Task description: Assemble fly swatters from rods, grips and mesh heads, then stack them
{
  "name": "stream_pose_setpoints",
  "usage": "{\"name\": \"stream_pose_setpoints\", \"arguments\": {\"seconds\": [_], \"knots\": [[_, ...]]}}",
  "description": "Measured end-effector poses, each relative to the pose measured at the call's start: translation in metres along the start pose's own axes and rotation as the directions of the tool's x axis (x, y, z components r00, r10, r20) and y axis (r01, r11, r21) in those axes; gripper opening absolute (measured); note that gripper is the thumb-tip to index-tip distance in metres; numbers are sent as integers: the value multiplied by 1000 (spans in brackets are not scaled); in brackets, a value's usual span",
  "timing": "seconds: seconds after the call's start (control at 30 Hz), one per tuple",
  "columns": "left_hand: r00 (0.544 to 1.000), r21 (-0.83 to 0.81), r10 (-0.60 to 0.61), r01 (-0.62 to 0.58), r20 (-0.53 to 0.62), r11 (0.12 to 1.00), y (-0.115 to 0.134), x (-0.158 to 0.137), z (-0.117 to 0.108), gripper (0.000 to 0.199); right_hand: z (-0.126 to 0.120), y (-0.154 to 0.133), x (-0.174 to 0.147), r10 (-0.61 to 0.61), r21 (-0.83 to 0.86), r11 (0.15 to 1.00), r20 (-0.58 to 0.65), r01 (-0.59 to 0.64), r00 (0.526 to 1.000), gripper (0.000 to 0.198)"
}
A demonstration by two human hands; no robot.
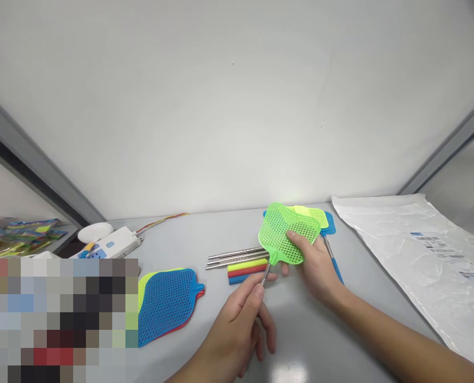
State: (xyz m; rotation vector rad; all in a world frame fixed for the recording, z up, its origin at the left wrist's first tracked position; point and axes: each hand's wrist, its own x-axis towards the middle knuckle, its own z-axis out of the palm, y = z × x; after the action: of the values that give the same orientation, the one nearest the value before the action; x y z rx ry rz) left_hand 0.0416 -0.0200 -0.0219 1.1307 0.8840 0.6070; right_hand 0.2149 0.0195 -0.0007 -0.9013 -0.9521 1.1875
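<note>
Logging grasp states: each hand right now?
Left hand: closed, pinching the metal rod.
Right hand: closed, holding the green mesh head, thumb on top.

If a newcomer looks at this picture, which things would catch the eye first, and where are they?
Probably the bright green mesh head comes first, right of centre, held in the right grip while the left grip pinches the metal rod below it. Next may come the large white bag along the right side of the grey table, and the blue mesh head lying left of the left grip.
</note>
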Motion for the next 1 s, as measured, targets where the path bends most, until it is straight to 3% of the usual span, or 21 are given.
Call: {"name": "stream_pose_setpoints", "arguments": {"seconds": [0.27,0.43,0.67,0.87,1.0], "knots": [[1000,-8,15,-15,-5,1000,-2,1,0,49,-1,1,-1,-26,-21,999,47,27,999,17],[999,-40,12,-10,47,999,-3,-1,-3,45,-1,1,-1,14,-4,1000,64,-13,998,18],[994,-182,-11,31,113,983,-6,2,-7,42,-2,-3,-2,16,-87,996,117,-6,993,21],[988,-332,2,50,154,942,-3,1,-6,36,-3,1,-5,173,-242,961,147,-135,974,32],[984,-347,-9,71,176,935,4,-1,-5,36,2,5,-6,169,-207,968,121,-141,978,31]]}}
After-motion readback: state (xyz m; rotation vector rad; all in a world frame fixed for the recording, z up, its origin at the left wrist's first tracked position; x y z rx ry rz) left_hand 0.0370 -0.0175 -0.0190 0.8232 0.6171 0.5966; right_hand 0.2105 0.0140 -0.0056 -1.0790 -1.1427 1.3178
